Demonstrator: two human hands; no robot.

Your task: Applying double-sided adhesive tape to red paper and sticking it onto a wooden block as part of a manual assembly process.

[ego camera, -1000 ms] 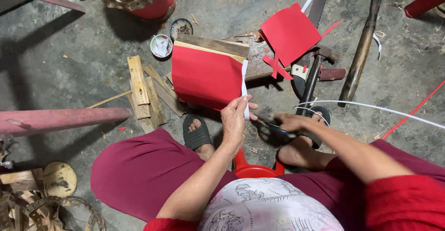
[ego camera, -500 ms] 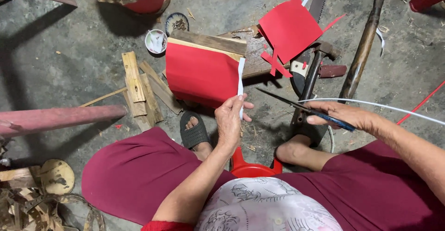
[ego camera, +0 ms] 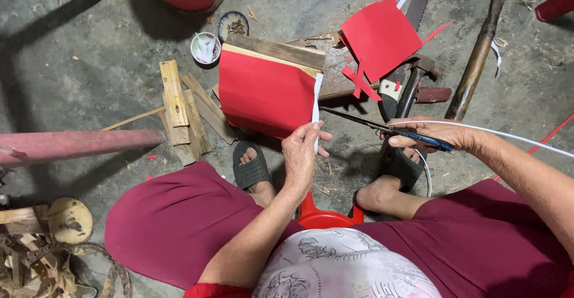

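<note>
A large sheet of red paper (ego camera: 263, 95) with a white curled edge is held up at centre, its near right corner pinched in the grip of the left hand (ego camera: 302, 154). Long dark scissors with blue handles (ego camera: 388, 129) are clasped in the closed right hand (ego camera: 439, 136), their blades apart from the sheet's right edge across a small gap. A rough grey concrete floor (ego camera: 101, 53) lies below, scattered with short wooden offcuts (ego camera: 179, 107) at left. A small round white bowl (ego camera: 205, 47) stands far left of the sheet; its contents cannot be made out.

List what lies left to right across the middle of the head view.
Pink pole → wood scraps → red paper sheet → left hand on white strip → scissors → right hand.
</note>
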